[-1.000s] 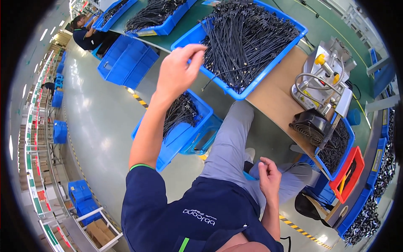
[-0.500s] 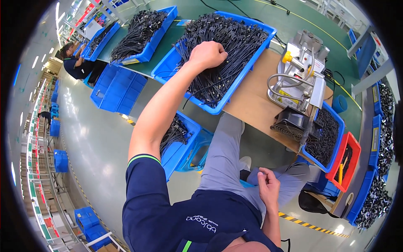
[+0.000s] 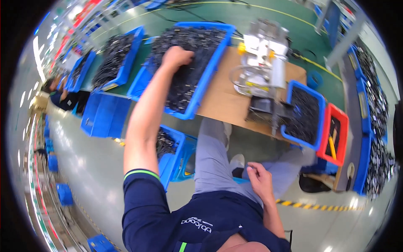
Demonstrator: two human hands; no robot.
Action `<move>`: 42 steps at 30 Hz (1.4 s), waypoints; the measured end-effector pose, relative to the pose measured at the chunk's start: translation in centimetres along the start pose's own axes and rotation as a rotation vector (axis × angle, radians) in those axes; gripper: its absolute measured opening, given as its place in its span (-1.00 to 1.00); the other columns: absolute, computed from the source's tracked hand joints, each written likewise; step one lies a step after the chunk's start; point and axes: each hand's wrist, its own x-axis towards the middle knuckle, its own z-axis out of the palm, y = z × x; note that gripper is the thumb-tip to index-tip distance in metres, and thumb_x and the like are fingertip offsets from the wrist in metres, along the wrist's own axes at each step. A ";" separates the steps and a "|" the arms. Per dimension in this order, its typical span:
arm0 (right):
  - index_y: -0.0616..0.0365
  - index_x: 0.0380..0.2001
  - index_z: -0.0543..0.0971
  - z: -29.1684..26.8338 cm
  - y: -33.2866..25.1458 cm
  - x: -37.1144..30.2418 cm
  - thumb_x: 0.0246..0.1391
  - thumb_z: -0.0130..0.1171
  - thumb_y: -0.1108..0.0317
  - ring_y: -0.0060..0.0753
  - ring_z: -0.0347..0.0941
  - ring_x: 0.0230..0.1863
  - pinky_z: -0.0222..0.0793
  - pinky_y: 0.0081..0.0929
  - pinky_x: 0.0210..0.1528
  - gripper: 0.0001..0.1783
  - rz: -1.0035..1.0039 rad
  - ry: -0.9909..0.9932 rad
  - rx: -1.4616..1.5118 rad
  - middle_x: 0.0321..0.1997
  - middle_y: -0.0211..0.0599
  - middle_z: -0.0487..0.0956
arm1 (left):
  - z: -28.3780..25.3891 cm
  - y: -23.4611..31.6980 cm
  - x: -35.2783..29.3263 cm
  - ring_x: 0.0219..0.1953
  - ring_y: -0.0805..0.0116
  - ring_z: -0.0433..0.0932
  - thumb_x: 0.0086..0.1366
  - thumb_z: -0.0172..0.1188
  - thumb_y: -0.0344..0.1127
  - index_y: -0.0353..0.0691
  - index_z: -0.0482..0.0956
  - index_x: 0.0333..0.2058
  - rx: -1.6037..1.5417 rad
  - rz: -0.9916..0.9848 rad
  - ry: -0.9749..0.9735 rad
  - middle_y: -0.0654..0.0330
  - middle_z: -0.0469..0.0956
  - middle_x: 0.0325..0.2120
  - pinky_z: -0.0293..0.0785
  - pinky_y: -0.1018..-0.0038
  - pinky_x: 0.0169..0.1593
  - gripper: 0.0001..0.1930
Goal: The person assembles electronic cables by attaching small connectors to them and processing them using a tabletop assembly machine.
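My left hand is closed, fingers curled downward, over a heap of black cables in a large blue bin. Its fingertips are hidden and the picture is blurred, so what they grip cannot be made out. Above my lap, beside my thigh, is my right hand. Its fingers are loosely curled in with the thumb close to them, and nothing shows in it.
A metal bench machine stands on the brown board right of the bin. Near it are a blue bin of small black parts and a red bin. More cable bins line the left, where another person sits.
The whole view has shifted, with the bench contents now further left. My left hand remains over the cable bin, and my right hand remains by my lap.
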 end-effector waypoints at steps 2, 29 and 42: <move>0.28 -0.02 0.67 -0.6 -0.2 0.5 0.34 0.28 0.37 -0.72 0.40 -0.49 0.35 -0.61 -0.42 -0.76 -0.049 -0.063 -0.030 -0.52 -0.46 0.56 | -0.8 -2.0 -0.3 -0.51 0.23 0.67 0.11 0.27 0.09 -0.19 0.82 -0.46 -0.104 -0.033 0.044 0.14 0.74 -0.53 0.55 0.28 -0.37 -0.57; 0.16 -0.31 0.69 -12.3 -7.6 12.3 0.27 0.19 0.28 0.10 0.65 -0.28 0.59 -0.04 -0.23 -0.80 -0.370 0.589 -0.901 -0.27 -0.12 0.64 | 8.6 4.5 -39.6 -0.49 0.72 0.38 0.54 0.16 -0.40 -0.26 0.54 -0.15 -1.075 0.291 -0.565 0.32 0.61 -0.40 0.30 0.65 -0.42 -0.93; 0.26 -0.11 0.61 -8.0 -9.7 3.1 0.35 0.24 0.51 -0.87 0.40 -0.33 0.33 -0.74 -0.33 -0.90 -0.353 0.100 0.306 -0.24 -0.50 0.66 | 11.4 7.9 -38.9 -0.46 0.65 0.52 0.50 0.24 -0.32 -0.30 0.58 -0.21 -0.926 0.385 -0.607 0.27 0.67 -0.45 0.43 0.55 -0.39 -0.85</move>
